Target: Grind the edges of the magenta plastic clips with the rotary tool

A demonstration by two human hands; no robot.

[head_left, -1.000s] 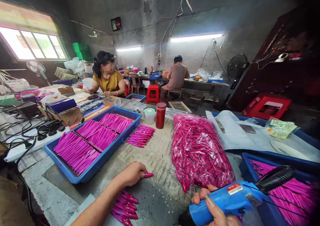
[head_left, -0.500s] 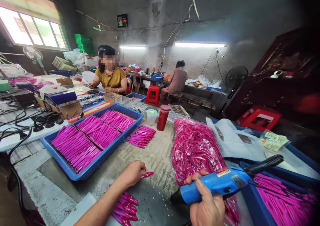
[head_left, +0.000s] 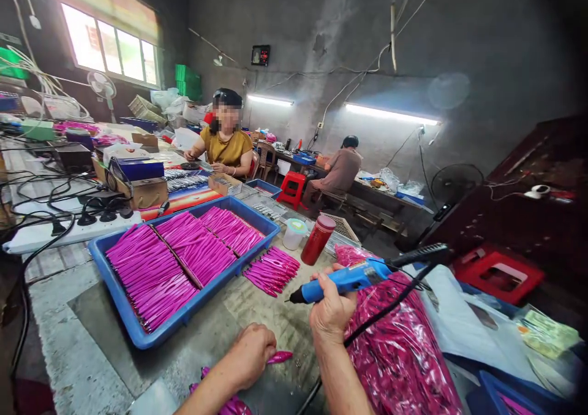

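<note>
My left hand is closed on a glossy pink piece, whose pointed end sticks out to the right, low over the table. In my right hand is a blue electric screwdriver, its black tip pointing left and a black cable trailing from its back end. More pink pieces lie partly hidden beneath my left forearm. A neat group of pink pieces rests on the table beside a blue tray filled with rows of them. The clear bag of pink parts is right of my right forearm.
A red bottle and a lidded tub stand behind the pink group. A power strip with cables lies at left. One person sits across the table, another farther back. A red stool is at right.
The screwdriver in my right hand has risen and moved left, its tip now clear of the tabletop. My left hand still holds the piece. The whole view has shifted and tilted.
</note>
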